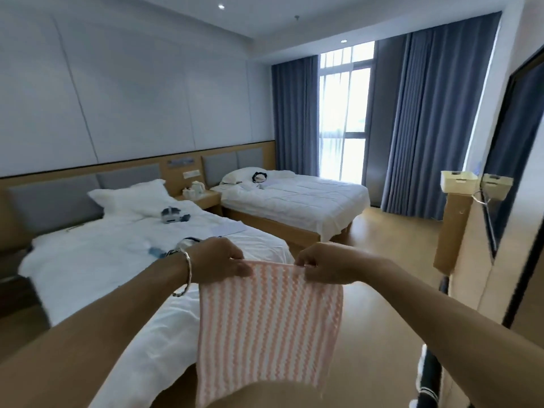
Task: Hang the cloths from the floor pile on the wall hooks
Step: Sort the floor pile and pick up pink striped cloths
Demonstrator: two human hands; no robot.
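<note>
We hold a pink-and-white striped knitted cloth (269, 325) up in front of us, our left hand (217, 262) pinching its top left corner and our right hand (326, 265) pinching its top right corner, the two hands apart. It hangs flat beside the near white-sheeted bed (117, 260), with blue curtains (426, 128) far right.

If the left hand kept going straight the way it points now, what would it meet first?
The left hand, pinching the striped cloth, points forward and rightward; likely the foot corner of the near bed comes first, though depth is unclear and it might pass above.
</note>
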